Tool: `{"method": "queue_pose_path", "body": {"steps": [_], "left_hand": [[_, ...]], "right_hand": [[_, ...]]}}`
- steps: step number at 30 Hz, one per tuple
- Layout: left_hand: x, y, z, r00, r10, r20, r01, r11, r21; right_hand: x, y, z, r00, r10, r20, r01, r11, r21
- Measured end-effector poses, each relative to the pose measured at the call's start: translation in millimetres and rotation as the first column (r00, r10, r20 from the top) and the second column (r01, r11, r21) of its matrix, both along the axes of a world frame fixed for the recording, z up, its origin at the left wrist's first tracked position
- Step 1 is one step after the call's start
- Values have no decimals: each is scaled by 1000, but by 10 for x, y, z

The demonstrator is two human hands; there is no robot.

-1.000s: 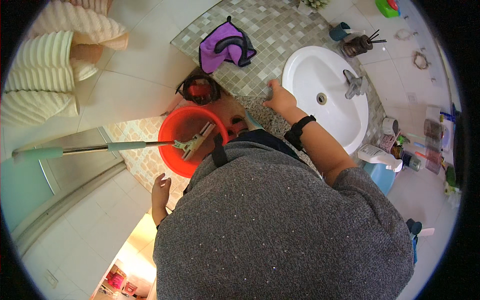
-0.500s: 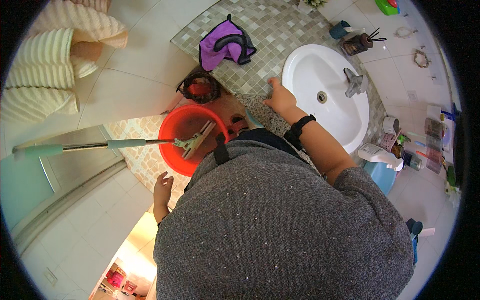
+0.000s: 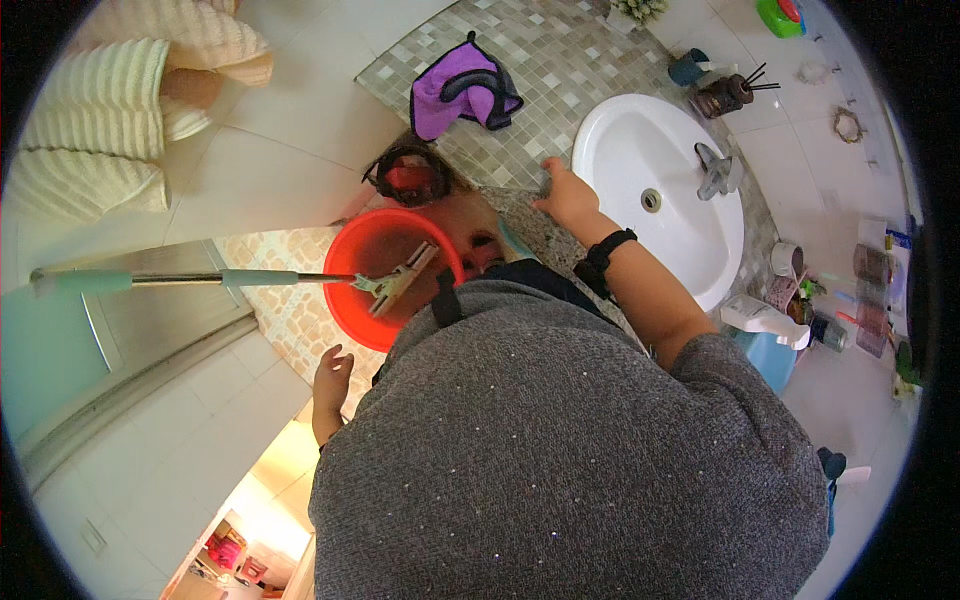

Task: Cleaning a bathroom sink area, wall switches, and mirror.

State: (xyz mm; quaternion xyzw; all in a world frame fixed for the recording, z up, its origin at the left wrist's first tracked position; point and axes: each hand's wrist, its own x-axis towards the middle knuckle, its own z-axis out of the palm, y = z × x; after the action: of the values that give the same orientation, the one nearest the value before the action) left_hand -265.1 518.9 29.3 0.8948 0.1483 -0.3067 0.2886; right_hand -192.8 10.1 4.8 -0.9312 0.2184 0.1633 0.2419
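My right hand (image 3: 571, 198), a black band on its wrist, rests at the front edge of the tiled counter (image 3: 545, 75), beside the white oval sink (image 3: 605, 165). Its thumb and forefinger are apart, with nothing seen between them. Low on the left hangs my left hand (image 3: 332, 378), empty, its fingers loosely bent and apart. Near it stands a red bucket (image 3: 347, 312). A squeeze mop (image 3: 258, 277) leans with its head in the bucket and its pole stretching left; neither hand touches it. A purple cloth (image 3: 432, 108) with dark edging lies crumpled on the counter.
A bin with a black bag (image 3: 378, 172) stands between bucket and counter. Past the sink's faucet (image 3: 716, 172) are a reed diffuser (image 3: 722, 96) and a dark cup (image 3: 686, 66). A white bottle (image 3: 762, 320) stands right of the sink. Cream towels (image 3: 90, 120) hang far left.
The whole view has shifted a little, so the surroundings sit slightly further right. Both hands keep nearly the same places and poses.
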Motion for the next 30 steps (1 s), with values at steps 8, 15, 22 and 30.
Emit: {"method": "queue_pose_path", "body": {"steps": [8,15,22,30], "left_hand": [[-202,42,47,1000,-10,-14,12,994,104],[-401,-32,243,989,103,106,-118,983,143],[-781,4,453,978,203,-50,-198,976,87],[-631,-127,585,965,234,-114,-216,965,151]], "right_hand": [[648,161,157,960,117,254,-128,992,26],[1888,245,124,933,-65,354,79,997,-26],[1956,913,-25,949,235,209,-174,946,-273],[2706,677,232,775,-229,589,-32,916,399]]}}
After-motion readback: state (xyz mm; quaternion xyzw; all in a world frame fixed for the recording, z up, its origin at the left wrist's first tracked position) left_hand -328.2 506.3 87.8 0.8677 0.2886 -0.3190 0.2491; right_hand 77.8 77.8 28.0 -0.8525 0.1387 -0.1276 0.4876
